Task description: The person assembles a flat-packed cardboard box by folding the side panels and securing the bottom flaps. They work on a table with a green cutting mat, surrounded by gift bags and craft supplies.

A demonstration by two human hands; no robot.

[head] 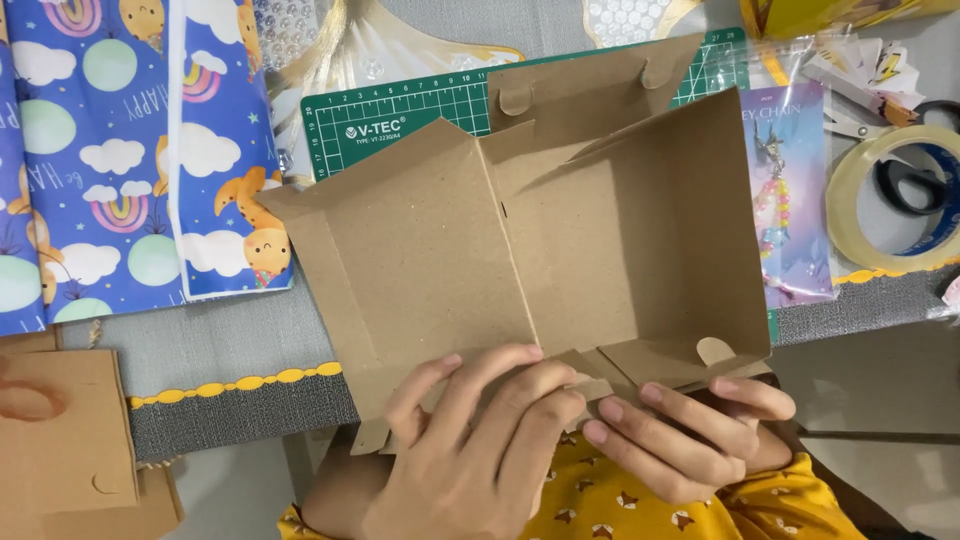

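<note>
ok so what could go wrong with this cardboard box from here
Both hands grip only the near edge: the left hand and right hand pinch the small flaps of the cardboard box, so the thin flaps might crease or tear. The far side hangs unsupported above the cutting mat, so the half-folded walls could spring open. If the box swings right, it may knock the tape roll.

left hand (480, 440) fingers curled, gripping; right hand (690, 430) fingers extended, pressing alongside
</note>
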